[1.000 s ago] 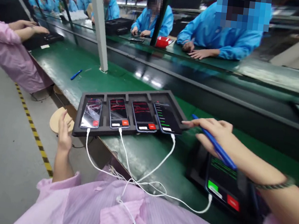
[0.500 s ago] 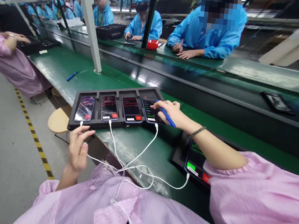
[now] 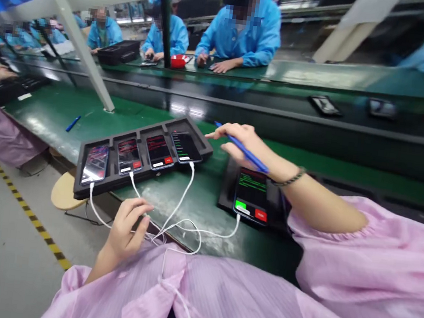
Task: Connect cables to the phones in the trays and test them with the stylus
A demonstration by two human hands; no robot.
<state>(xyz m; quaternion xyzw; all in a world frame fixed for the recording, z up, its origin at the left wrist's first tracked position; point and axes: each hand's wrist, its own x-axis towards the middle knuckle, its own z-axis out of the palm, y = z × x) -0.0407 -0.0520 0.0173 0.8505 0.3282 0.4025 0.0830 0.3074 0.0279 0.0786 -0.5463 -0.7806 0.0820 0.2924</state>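
Note:
My right hand (image 3: 242,144) is over the gap between two trays, index finger extended towards the left one. A blue pen (image 3: 248,154) is tucked in that hand. The black foam tray (image 3: 106,184) on the left holds several phones in a row, among them a phone with green lines (image 3: 186,147) at the right end. White charging cables (image 3: 184,195) run from the phones. Closer to me, my left hand (image 3: 127,228) hovers over the cables, fingers loosely bent and apart, holding nothing visible. A phone with green text (image 3: 253,192), cable attached, lies in the second tray (image 3: 227,194), partly behind my right arm.
Another blue pen (image 3: 73,123) lies on the green bench (image 3: 44,117) by a slanted post (image 3: 75,36). Beyond runs a dark channel with more devices (image 3: 324,105). People in blue jackets (image 3: 245,32) sit opposite. A round stool (image 3: 66,192) stands lower left.
The view has shifted right. My right hand has lifted off the right-end phone and moved right, pen still held. My left hand has come away from the leftmost phone's plug towards my body.

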